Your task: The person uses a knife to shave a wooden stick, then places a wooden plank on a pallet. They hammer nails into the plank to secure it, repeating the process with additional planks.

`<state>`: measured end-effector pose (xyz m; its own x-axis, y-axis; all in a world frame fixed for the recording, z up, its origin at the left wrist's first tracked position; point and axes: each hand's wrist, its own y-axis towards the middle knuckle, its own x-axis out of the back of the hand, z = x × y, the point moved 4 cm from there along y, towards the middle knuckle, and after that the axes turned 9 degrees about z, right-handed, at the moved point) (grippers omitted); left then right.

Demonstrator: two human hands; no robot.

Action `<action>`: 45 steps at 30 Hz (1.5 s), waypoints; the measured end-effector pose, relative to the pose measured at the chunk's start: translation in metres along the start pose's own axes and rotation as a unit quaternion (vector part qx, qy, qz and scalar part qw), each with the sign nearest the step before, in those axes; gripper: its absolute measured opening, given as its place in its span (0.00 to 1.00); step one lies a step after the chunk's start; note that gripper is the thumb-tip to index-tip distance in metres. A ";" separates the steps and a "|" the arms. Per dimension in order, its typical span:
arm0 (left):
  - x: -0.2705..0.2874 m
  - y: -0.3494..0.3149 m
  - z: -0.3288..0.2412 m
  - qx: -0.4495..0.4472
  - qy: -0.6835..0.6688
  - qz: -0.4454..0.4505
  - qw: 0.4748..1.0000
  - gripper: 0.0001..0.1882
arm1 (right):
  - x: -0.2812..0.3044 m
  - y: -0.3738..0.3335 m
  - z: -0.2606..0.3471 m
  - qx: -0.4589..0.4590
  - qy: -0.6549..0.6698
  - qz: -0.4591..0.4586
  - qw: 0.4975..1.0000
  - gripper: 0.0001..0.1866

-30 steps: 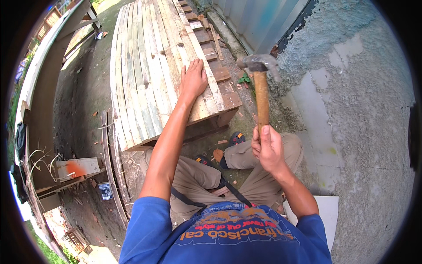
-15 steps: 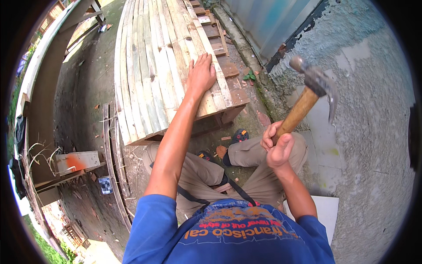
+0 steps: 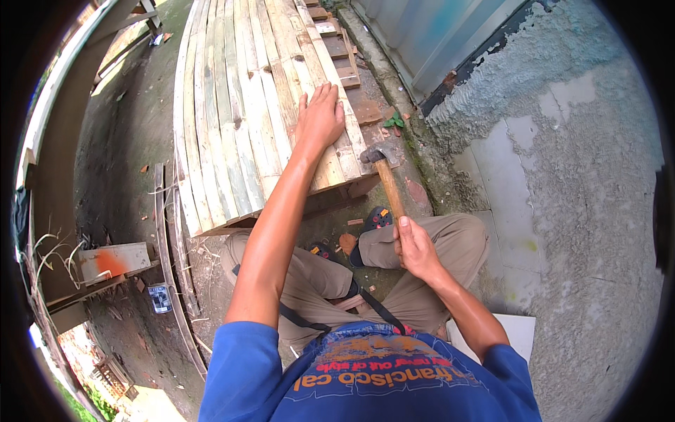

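Observation:
My right hand (image 3: 416,247) is closed around the wooden handle of a claw hammer (image 3: 391,188). The hammer's dark metal head is at the near right corner of a slatted bamboo tabletop (image 3: 232,119); whether it touches the edge strip I cannot tell. My left hand (image 3: 320,118) lies flat on the slats close to their right edge, fingers stretched forward, with nothing held. Brown wooden frame pieces (image 3: 365,112) stick out along the right side beneath the slats.
A rough concrete wall (image 3: 598,176) and a corrugated metal sheet (image 3: 415,42) stand to the right. On the left are long wooden strips (image 3: 169,246), a can (image 3: 160,299) and a paint-marked board (image 3: 116,261). My bent legs (image 3: 436,246) are below the near edge.
My right hand has swung the hammer down and to the left, from raised beside the wall to the slatted top's near right corner. My left hand has stayed in place on the slats.

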<state>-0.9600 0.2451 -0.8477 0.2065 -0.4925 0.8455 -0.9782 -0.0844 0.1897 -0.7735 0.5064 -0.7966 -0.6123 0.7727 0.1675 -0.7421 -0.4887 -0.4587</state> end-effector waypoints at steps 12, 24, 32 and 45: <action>-0.001 -0.002 0.000 0.000 0.000 0.013 1.000 0.28 | 0.001 -0.015 0.008 -0.088 0.095 -0.012 0.992 0.27; -0.001 -0.001 0.000 0.005 -0.018 0.006 1.000 0.29 | 0.001 -0.033 0.047 0.169 0.230 0.020 0.958 0.28; 0.001 -0.001 0.000 0.015 -0.022 0.007 1.000 0.28 | -0.007 -0.020 0.000 -0.062 0.157 -0.048 0.985 0.24; 0.001 -0.003 -0.001 0.025 -0.003 0.034 0.999 0.30 | -0.012 -0.017 0.005 0.259 -0.049 -0.052 0.963 0.26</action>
<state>-0.9571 0.2457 -0.8466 0.1397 -0.5042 0.8522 -0.9898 -0.0943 0.1064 -0.7554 0.5035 -0.7861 -0.5314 0.7984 0.2830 -0.8213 -0.5675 0.0586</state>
